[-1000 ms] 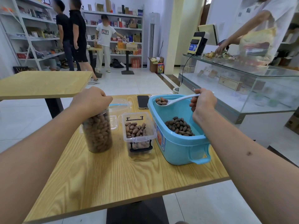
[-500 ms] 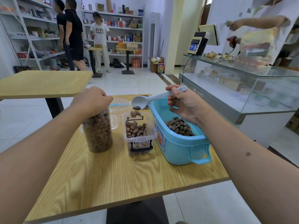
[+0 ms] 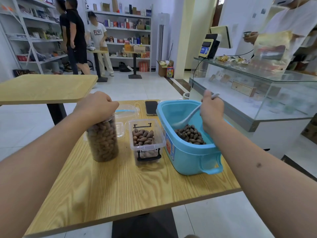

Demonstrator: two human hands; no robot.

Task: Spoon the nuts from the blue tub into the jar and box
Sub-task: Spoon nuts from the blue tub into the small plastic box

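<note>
The blue tub (image 3: 192,157) stands on the right of the wooden table (image 3: 130,189) with a heap of brown nuts (image 3: 190,134) in its bottom. My right hand (image 3: 211,111) grips the handle of a white spoon (image 3: 187,118), whose bowl dips into the tub at the edge of the nuts. A clear jar (image 3: 103,140), nearly full of nuts, stands on the left, and my left hand (image 3: 97,104) grips its top. Between jar and tub sits a clear box (image 3: 145,140) with black clasps, partly filled with nuts.
Clear lids (image 3: 126,111) lie behind the jar and box. A phone (image 3: 151,108) lies at the table's far edge. Another wooden table (image 3: 44,88) stands to the left, a glass counter (image 3: 257,93) to the right with a person behind it. Other people stand by the shelves.
My right hand tipped a spoonful of nuts into the clear box, then swung the spoon back right and down into the blue tub. My left hand stayed on the jar.
</note>
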